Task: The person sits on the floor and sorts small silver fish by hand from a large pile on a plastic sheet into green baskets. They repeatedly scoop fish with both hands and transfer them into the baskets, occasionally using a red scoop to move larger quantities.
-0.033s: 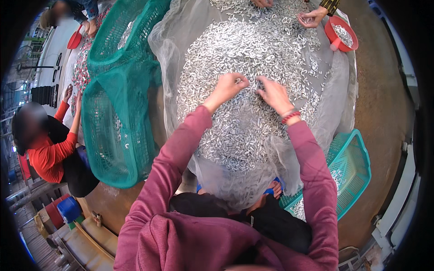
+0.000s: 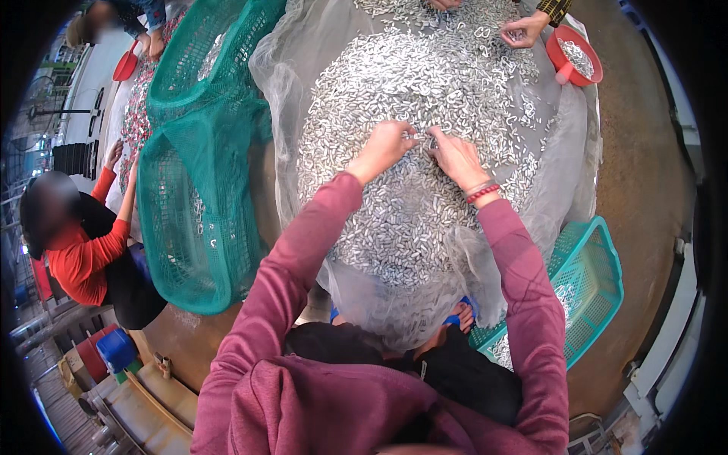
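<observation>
A broad heap of small silvery metal pieces (image 2: 402, 227), some of them bent like links or hooks, lies on white mesh cloth (image 2: 284, 106) in front of me. Over its middle my left hand (image 2: 385, 149) is closed in a pinch, a small silvery piece (image 2: 416, 137) showing at its fingertips. Just to the right, my right hand (image 2: 455, 158) is also closed, thumb and fingers drawn together. Whatever lies between those fingers is too small to make out. The two sets of fingertips are close together, low over the heap.
Green mesh baskets (image 2: 152, 227) stand to the left, a turquoise basket (image 2: 607, 303) at lower right. A red scoop (image 2: 595, 72) holding pieces sits at far right. A co-worker's hand (image 2: 523, 32) works at the heap's far edge; a person in orange (image 2: 91, 258) sits at left.
My two hands have come slightly closer together. The left fingertips have shifted a little, and the right wrist has moved slightly left.
</observation>
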A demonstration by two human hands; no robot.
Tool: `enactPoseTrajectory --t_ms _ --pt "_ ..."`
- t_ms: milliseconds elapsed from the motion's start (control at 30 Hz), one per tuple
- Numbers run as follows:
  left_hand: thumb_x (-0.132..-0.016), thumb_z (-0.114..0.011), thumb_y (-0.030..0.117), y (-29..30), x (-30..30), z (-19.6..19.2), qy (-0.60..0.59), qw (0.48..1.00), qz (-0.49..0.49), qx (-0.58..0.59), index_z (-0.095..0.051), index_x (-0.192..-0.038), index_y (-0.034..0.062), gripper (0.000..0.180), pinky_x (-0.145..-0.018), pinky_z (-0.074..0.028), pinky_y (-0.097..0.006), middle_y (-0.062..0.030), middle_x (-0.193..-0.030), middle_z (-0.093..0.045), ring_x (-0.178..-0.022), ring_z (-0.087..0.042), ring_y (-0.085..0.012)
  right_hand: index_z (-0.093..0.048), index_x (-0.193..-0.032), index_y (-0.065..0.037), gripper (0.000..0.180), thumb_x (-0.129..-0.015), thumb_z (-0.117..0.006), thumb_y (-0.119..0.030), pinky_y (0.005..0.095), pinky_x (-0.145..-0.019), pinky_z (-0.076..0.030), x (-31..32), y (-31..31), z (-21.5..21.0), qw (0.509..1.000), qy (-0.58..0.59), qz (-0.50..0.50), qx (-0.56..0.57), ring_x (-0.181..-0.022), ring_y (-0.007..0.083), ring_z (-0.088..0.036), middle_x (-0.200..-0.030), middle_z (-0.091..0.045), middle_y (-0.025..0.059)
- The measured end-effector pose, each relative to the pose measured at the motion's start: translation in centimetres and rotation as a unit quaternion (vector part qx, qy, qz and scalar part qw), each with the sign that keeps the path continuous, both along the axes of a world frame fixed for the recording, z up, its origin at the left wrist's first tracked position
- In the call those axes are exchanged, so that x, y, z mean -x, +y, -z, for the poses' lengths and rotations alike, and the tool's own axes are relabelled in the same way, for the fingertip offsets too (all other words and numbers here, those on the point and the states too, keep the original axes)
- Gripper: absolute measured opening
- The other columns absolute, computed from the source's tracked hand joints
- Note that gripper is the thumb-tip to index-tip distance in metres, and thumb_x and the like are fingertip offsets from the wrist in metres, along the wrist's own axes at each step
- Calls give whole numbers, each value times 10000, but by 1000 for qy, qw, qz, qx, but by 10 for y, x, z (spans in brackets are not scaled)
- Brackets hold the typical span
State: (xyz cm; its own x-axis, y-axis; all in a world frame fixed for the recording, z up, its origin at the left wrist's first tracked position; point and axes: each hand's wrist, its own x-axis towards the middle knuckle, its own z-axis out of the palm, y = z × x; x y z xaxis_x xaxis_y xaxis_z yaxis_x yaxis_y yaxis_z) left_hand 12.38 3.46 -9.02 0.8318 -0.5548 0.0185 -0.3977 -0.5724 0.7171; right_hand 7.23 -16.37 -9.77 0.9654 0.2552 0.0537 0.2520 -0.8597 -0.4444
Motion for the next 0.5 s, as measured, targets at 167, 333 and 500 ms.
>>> enactPoseTrajectory --t_ms 167,333,500 --pt "-838 -682 244 -10 3 12 -72 993 34 -90 -657 -960 25 251 -764 -499 -395 -184 -887 -667 -860 -643 -332 -529 -1037 -64 173 -901 -543 -171 507 -647 -464 21 11 11 992 98 14 73 -789 392 -630 -779 -635 209" --pt "-903 -647 270 19 9 -40 326 931 27 160 -591 -937 52 228 -573 -387 -247 13 -719 -514 -646 -460 -90 -548 -837 -30 277 -961 -543 -277 304 -536 -391 57 -13 -16 945 139 100 -277 -589 191 -466 -649 -493 29" --pt "-942 -501 219 22 14 -67 503 759 62 409 -489 -786 54 227 -522 -350 -217 -55 -839 -493 -639 -420 -111 -548 -749 -92 280 -961 -544 -276 234 -494 -359 63 -35 -44 531 329 144 -767 -650 142 -519 -698 -531 4"
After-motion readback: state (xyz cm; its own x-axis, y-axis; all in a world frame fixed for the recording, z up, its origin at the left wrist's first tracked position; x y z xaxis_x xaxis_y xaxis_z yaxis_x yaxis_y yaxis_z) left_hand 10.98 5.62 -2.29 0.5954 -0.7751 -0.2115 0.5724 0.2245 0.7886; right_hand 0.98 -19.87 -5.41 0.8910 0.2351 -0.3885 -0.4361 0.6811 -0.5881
